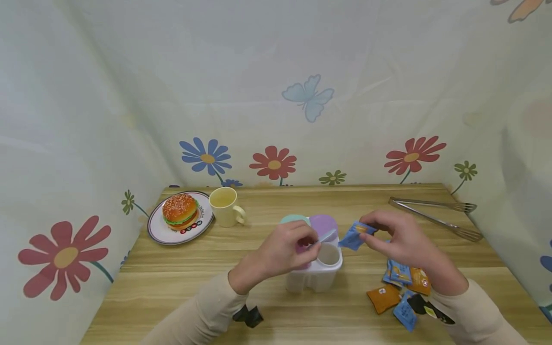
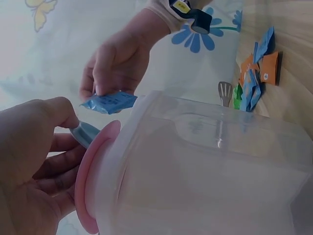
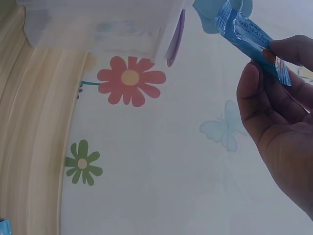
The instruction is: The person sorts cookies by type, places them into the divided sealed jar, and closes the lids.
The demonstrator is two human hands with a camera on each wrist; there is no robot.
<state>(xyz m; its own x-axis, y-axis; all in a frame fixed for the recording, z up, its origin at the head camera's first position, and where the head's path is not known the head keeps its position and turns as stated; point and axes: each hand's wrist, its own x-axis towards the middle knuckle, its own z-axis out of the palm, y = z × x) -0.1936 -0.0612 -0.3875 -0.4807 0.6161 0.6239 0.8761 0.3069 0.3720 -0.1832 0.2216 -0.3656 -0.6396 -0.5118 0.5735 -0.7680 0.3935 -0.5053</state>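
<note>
A white box with several round compartments stands on the table. My left hand pinches a light blue lid, tilted up beside an uncovered compartment. In the left wrist view the other fingers of that hand lie by the pink lid. Purple and mint green lids cover the far compartments. Just right of the opening, my right hand pinches a small blue snack packet between thumb and fingers. The right wrist view shows its crimped ends.
Near my right forearm lie several blue packets and orange packets. Metal tongs rest at the back right. A yellow mug and a plate with a toy burger stand at the back left.
</note>
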